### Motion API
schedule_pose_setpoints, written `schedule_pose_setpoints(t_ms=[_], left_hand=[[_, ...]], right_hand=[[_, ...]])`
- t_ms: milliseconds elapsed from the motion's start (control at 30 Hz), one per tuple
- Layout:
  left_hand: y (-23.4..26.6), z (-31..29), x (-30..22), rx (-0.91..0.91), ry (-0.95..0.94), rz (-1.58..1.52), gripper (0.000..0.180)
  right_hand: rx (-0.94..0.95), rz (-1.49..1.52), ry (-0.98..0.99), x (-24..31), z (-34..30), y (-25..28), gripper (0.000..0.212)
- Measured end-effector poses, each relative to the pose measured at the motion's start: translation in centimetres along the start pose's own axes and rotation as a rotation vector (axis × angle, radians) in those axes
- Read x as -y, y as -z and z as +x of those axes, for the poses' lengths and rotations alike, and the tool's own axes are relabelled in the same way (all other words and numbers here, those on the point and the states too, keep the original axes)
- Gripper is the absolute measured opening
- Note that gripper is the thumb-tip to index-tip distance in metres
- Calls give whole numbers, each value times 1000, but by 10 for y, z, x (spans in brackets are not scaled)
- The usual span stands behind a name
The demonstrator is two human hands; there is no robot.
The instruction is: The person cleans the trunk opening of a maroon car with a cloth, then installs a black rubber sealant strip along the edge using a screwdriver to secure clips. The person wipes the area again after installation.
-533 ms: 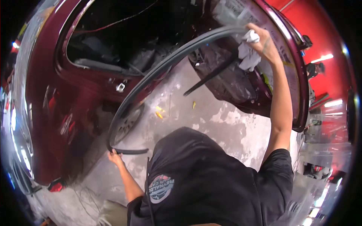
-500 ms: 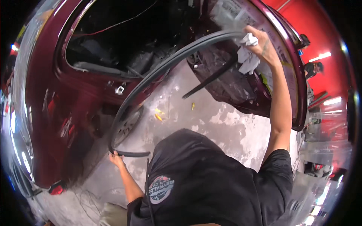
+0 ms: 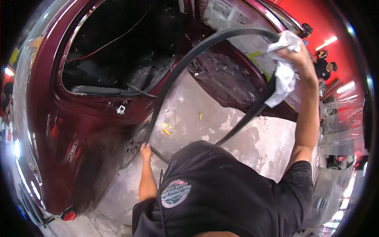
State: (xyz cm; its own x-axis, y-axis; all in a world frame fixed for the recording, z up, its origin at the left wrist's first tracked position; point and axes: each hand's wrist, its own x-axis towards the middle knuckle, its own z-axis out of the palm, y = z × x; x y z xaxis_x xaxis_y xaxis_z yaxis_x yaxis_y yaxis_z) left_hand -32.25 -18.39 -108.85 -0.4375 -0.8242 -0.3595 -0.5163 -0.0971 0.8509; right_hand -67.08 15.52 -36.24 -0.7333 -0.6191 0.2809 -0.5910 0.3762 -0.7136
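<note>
A long black rubber weatherstrip (image 3: 197, 47) arches in front of me between my two hands. My left hand (image 3: 145, 152) is closed around its lower left stretch, close to a wheel (image 3: 134, 144) of the car. Raised at the upper right, my right hand (image 3: 302, 61) grips the strip together with a crumpled white cloth (image 3: 285, 81). Beyond the cloth, the strip's other length slants down toward my body, where my shirt hides its end. To the left stands the maroon car body (image 3: 94, 114), its window opening without glass.
An open maroon car door (image 3: 229, 79), partly masked with printed paper, lies ahead to the right. Yellow-handled tools (image 3: 166, 131) are on the stained concrete floor (image 3: 189, 94). Another person (image 3: 324, 69) stands by the red wall at far right. Loose wires lie near a red tail lamp (image 3: 68, 215).
My left hand has moved right and up with the strip. My right hand has shifted right and slightly down, and the strip's free length now reaches down toward my body.
</note>
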Motion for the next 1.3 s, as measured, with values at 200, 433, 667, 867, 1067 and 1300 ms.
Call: schedule_pose_setpoints(t_ms=[200,433,667,867,1067,1300], left_hand=[[-57,-5,-168,338,-194,-98,34],[-9,-112,-454,750,-298,-463,79],[-5,-170,-553,954,-70,-820,62],[10,-172,-572,1155,168,-842,53],[17,-204,-595,957,-57,-689,57],[39,-219,-598,903,-101,-618,58]], right_hand=[[-71,-33,-70,13,-30,34,41],[-54,4,-32,42,-61,-52,38],[70,75,220,-19,-85,-133,34],[253,329,272,-47,-111,-175,40],[188,743,-3,-140,-96,-206,22],[-144,441,-237,-244,-32,-283,66]])
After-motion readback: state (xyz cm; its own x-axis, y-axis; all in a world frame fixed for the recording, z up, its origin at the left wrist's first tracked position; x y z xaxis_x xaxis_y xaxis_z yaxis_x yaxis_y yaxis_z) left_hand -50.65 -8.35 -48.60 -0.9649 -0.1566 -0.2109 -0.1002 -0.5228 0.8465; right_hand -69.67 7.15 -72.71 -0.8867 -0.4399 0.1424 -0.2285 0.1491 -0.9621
